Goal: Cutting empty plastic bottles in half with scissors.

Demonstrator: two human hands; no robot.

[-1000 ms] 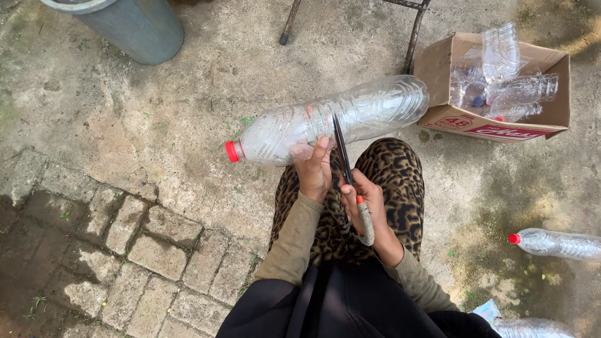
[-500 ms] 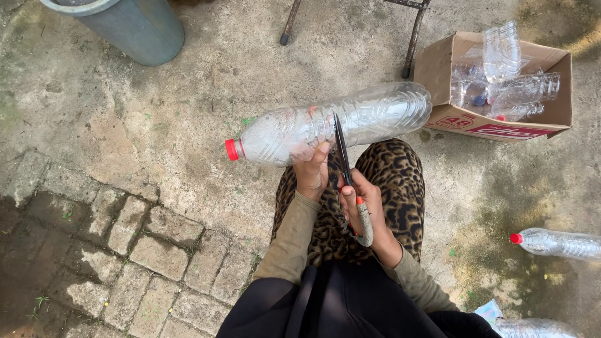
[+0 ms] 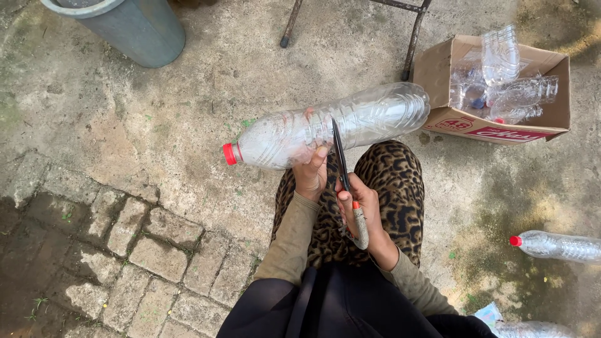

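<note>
Bottle [image 3: 325,128] (clear, red-capped) gripped by left fingers [image 3: 311,172]; right fingers [image 3: 360,206] clasp scissors [image 3: 343,169].

Left hand [image 3: 311,172] raised, fingers curled — right hand [image 3: 362,209] fisted beside it.

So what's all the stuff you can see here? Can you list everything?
Big bottle: one, clear with red cap, held sideways above the lap.
Knife: one, dark blade, blade against the big bottle.
Cardboard box: one, brown, upper right on the ground.
Bottles in box: several, clear, piled inside.
Loose bottle: one, clear with red cap, lying at right.
Bottle at corner: one, clear, bottom right, partly cut off.
Bucket: one, grey-blue, top left.
Metal legs: two, dark, top centre.
Brick paving: grey, lower left.
Left hand: grips the big bottle.
Right hand: holds the knife.
</note>
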